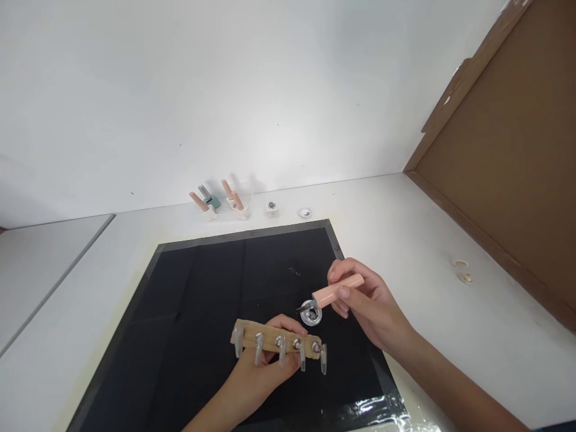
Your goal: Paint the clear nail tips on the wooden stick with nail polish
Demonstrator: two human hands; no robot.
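My left hand point(265, 366) is closed around a wooden nail-tip stand point(270, 337), held over the black mat. Several clear false nails point(282, 351) stick out in a row from the stand on small metal mounts. Between the fingers of my right hand point(366, 294) is a nail polish brush with a peach handle point(337, 291). Its dark tip points left, over a small round dish point(310, 313) with silvery contents. Whether the bristles touch the dish, I cannot tell.
Several nail polish bottles point(236, 207) stand along the back wall, beside a small white jar point(272, 208) and a round lid-like dish point(305, 213). A taped black mat point(202, 300) covers the middle. Two small round pieces point(463, 271) lie right, near a brown cardboard panel point(508, 150).
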